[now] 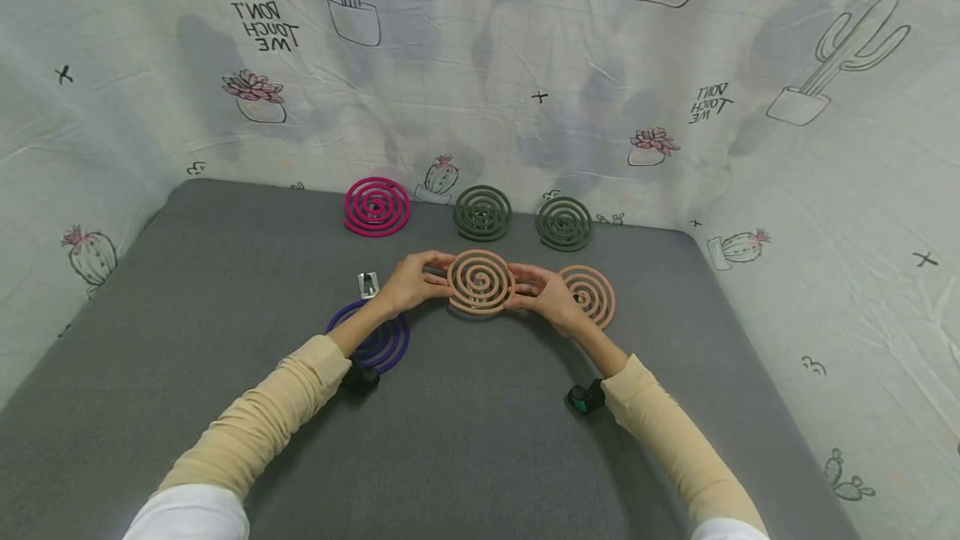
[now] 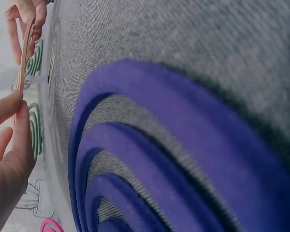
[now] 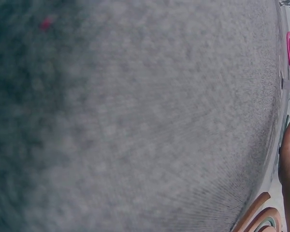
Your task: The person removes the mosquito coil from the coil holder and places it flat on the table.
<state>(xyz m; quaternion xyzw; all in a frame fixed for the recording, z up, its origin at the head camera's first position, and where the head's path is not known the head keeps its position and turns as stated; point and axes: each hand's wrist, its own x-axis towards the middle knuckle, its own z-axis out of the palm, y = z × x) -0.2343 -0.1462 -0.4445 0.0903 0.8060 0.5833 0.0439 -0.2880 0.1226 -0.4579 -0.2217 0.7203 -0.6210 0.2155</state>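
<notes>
Here, holding a tan spiral coil [image 1: 481, 281] between left hand [image 1: 410, 282] and right hand [image 1: 549, 298], near the middle of the bench [image 1: 480, 415].
Pinching its opposite edges with the fingers of both hands, flat side facing the head camera. Reaching across a blue coil [image 1: 384, 343] on the left, just beside a small silver holder [image 1: 367, 285]; hiding part of a second tan coil [image 1: 597, 294] on the right. Lined up behind, near a printed curtain [image 1: 450, 65]: a pink coil [image 1: 377, 207], then two green coils [image 1: 483, 213].
</notes>
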